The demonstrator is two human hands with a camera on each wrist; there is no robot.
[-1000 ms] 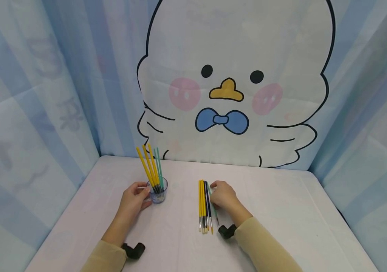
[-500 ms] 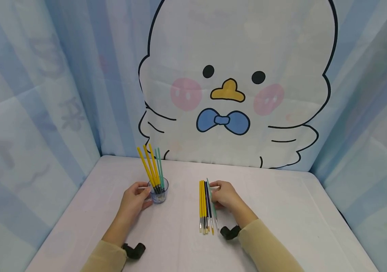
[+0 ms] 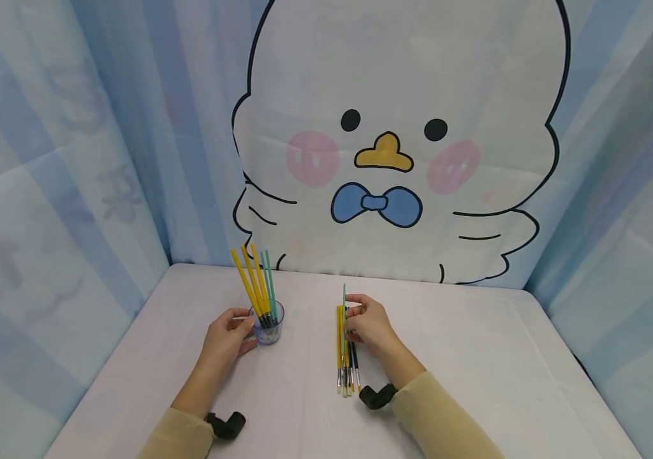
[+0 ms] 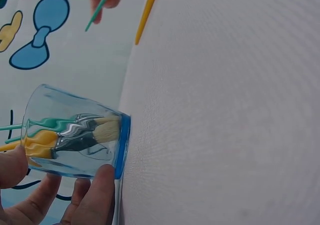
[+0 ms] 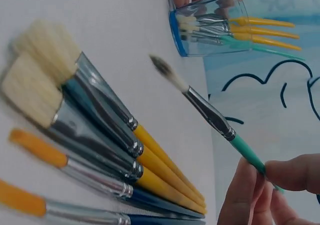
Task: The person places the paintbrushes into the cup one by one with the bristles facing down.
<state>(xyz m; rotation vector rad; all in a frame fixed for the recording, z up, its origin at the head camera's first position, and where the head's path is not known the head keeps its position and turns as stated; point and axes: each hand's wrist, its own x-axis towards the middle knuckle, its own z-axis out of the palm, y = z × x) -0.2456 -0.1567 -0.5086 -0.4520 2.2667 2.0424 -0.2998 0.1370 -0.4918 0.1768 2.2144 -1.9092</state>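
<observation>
My left hand point(image 3: 226, 335) holds the side of a clear glass cup point(image 4: 75, 97) with a blue base, its thumb and fingers against the wall. Yellow paintbrushes point(image 3: 251, 280) and green paintbrushes point(image 3: 270, 280) stand in the cup, bristles down. My right hand point(image 3: 369, 322) pinches a slim green paintbrush point(image 5: 245, 152) by its handle, above a row of brushes. Its dark-tipped bristles point down, clear of the table in the right wrist view. In that row lie yellow-handled paintbrushes point(image 5: 165, 172) with broad pale bristles and dark blue paintbrushes point(image 5: 160, 205) with orange bristles.
The white table point(image 3: 476, 363) has a cartoon-printed curtain point(image 3: 395, 242) along its back edge and blue-striped curtains on both sides. Black wrist mounts point(image 3: 227, 425) sit at both sleeves.
My right hand has lifted the green paintbrush off the table, from the right end of the row, and moved it slightly left over the other brushes. The left hand and cup stay put.
</observation>
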